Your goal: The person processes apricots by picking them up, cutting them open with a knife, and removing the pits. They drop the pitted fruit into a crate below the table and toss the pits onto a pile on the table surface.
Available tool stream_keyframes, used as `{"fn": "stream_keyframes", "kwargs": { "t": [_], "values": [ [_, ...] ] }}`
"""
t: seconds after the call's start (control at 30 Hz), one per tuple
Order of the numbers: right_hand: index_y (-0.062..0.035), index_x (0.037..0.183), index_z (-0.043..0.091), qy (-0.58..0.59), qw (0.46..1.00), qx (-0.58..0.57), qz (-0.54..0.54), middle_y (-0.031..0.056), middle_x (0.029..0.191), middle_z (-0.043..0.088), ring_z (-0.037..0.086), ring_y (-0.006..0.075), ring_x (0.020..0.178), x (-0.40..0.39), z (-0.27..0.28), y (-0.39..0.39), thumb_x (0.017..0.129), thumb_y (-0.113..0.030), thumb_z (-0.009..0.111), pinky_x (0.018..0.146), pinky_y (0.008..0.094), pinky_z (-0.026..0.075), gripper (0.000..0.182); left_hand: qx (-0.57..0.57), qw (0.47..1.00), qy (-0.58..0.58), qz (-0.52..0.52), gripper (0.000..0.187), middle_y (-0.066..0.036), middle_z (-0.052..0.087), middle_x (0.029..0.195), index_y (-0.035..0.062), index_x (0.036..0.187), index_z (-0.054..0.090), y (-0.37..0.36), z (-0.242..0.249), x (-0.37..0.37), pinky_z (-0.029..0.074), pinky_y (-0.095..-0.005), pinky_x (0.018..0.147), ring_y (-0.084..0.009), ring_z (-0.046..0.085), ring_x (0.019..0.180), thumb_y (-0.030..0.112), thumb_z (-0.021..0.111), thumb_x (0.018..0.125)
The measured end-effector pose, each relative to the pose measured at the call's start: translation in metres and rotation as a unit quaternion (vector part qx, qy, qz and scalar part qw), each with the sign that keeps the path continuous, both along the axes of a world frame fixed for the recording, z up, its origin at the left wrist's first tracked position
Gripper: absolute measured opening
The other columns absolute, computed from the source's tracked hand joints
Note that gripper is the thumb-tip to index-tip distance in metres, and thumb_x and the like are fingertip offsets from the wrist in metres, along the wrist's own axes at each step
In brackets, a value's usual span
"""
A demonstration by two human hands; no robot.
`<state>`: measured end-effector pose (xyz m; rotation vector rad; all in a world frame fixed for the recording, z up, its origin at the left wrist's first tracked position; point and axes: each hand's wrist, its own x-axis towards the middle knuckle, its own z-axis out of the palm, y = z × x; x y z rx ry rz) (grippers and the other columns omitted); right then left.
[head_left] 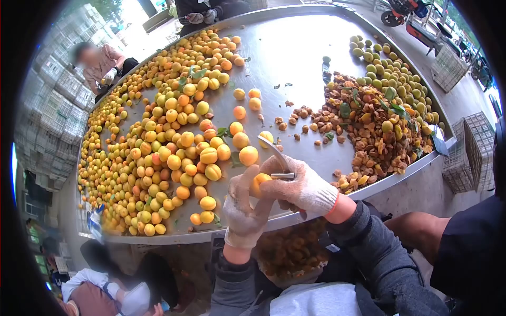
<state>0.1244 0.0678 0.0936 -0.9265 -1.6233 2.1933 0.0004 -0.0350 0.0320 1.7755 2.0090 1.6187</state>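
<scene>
Both my hands wear whitish, stained work gloves and meet at the near edge of the metal table point(274, 58). My left hand point(246, 210) is closed around an orange apricot point(259, 184). Against that fruit, my right hand point(301, 189) grips a small knife point(274, 152) with a metal handle and a curved blade pointing up and away. A large spread of yellow-orange apricots point(174, 131) lies to the left. Just beyond my hands sit a few single apricots point(248, 155).
At the right lie a heap of brownish pits and torn fruit point(369, 131) and green fruits point(400, 79). Below the edge is a container of fruit pieces point(295, 253). Other people are at the far left, far edge, lower left and right. Crates point(466, 152) stand at the right.
</scene>
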Motion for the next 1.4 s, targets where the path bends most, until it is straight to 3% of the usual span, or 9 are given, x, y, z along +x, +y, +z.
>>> {"fn": "stream_keyframes", "kwargs": {
  "t": [0.17, 0.23, 0.3, 0.37, 0.5, 0.67, 0.87, 1.1, 1.4],
  "values": [
    [-0.0054, 0.102, 0.060, 0.061, 0.993, -0.095, -0.023, 0.0004, 0.069, 0.059, 0.049, 0.0050, 0.045, 0.000, -0.016, 0.000, 0.083, -0.014, 0.066, 0.039, 0.0201, 0.038, 0.021, 0.001, 0.989, -0.146, 0.027, 0.043, -0.009, 0.062, 0.095, 0.0009, 0.128, 0.053, -0.007, 0.003, 0.000, 0.051, -0.0284, 0.068, -0.0182, 0.061, 0.075, 0.032, 0.051, 0.098],
    [-0.0056, 0.105, 0.061, 0.042, 0.992, -0.097, 0.062, 0.0023, 0.072, 0.061, 0.049, 0.0050, 0.044, 0.011, -0.006, 0.005, 0.083, -0.015, 0.067, 0.039, 0.0195, 0.038, 0.024, 0.047, 0.823, -0.565, 0.010, 0.055, -0.009, 0.062, 0.091, -0.0003, 0.131, 0.048, -0.002, 0.002, -0.005, 0.049, -0.0267, 0.063, -0.0148, 0.057, 0.069, 0.044, 0.033, 0.102],
    [-0.0041, 0.106, 0.065, 0.018, 0.989, -0.066, 0.132, 0.0055, 0.075, 0.064, 0.055, 0.0088, 0.051, 0.023, -0.016, 0.010, 0.082, -0.018, 0.069, 0.047, 0.0238, 0.045, 0.027, 0.042, 0.811, -0.584, 0.004, 0.060, -0.010, 0.062, 0.088, 0.0023, 0.131, 0.048, -0.005, -0.001, -0.015, 0.047, -0.0270, 0.058, -0.0143, 0.054, 0.064, 0.052, 0.033, 0.101],
    [-0.0030, 0.106, 0.067, 0.064, 0.931, 0.285, 0.218, 0.0067, 0.076, 0.065, 0.061, 0.0127, 0.063, 0.026, -0.038, 0.010, 0.082, -0.021, 0.070, 0.059, 0.0281, 0.050, 0.030, 0.029, 0.740, -0.667, -0.077, 0.064, -0.011, 0.062, 0.086, 0.0039, 0.131, 0.049, -0.010, 0.002, -0.016, 0.046, -0.0260, 0.056, -0.0140, 0.054, 0.062, 0.058, 0.036, 0.098],
    [-0.0027, 0.103, 0.067, 0.002, 0.996, 0.070, -0.058, 0.0029, 0.063, 0.057, 0.053, 0.0098, 0.048, 0.022, -0.004, 0.004, 0.085, -0.005, 0.061, 0.043, 0.0238, 0.040, 0.019, -0.066, 0.731, -0.670, -0.115, 0.067, -0.008, 0.061, 0.078, 0.0056, 0.127, 0.053, -0.012, -0.002, -0.011, 0.043, -0.0219, 0.051, -0.0124, 0.052, 0.059, 0.063, 0.037, 0.096],
    [-0.0065, 0.112, 0.058, 0.314, 0.891, -0.065, -0.321, -0.0011, 0.060, 0.036, 0.029, 0.0075, 0.040, -0.008, -0.004, -0.002, 0.095, -0.005, 0.050, 0.036, 0.0231, 0.026, 0.019, -0.136, 0.778, -0.606, -0.099, 0.068, -0.006, 0.059, 0.070, 0.0071, 0.124, 0.056, -0.005, 0.002, 0.008, 0.038, -0.0185, 0.046, -0.0089, 0.049, 0.052, 0.065, 0.035, 0.095],
    [-0.0037, 0.115, 0.056, 0.330, 0.886, 0.042, -0.323, 0.0001, 0.060, 0.042, 0.036, 0.0084, 0.040, -0.012, -0.010, -0.011, 0.094, -0.002, 0.049, 0.037, 0.0244, 0.030, 0.022, -0.133, 0.879, -0.454, -0.059, 0.075, -0.005, 0.059, 0.069, 0.0063, 0.123, 0.057, -0.005, -0.011, 0.022, 0.036, -0.0168, 0.044, -0.0072, 0.045, 0.046, 0.071, 0.034, 0.092],
    [0.0019, 0.109, 0.060, 0.312, 0.889, 0.214, -0.259, 0.0005, 0.062, 0.050, 0.041, 0.0058, 0.042, -0.019, -0.016, -0.013, 0.093, -0.002, 0.051, 0.039, 0.0212, 0.029, 0.020, -0.188, 0.833, -0.517, -0.052, 0.062, -0.004, 0.057, 0.067, 0.0029, 0.114, 0.061, 0.001, 0.001, 0.026, 0.035, -0.0201, 0.041, -0.0084, 0.046, 0.045, 0.058, 0.040, 0.097],
    [-0.0058, 0.110, 0.057, 0.338, 0.856, -0.250, -0.300, -0.0033, 0.059, 0.033, 0.028, 0.0061, 0.039, -0.033, -0.042, 0.020, 0.092, -0.005, 0.048, 0.036, 0.0215, 0.023, 0.019, -0.159, 0.786, -0.596, -0.031, 0.056, -0.003, 0.060, 0.077, 0.0021, 0.118, 0.062, 0.000, 0.010, 0.022, 0.033, -0.0201, 0.042, -0.0070, 0.047, 0.047, 0.050, 0.040, 0.100]
  ]
}}
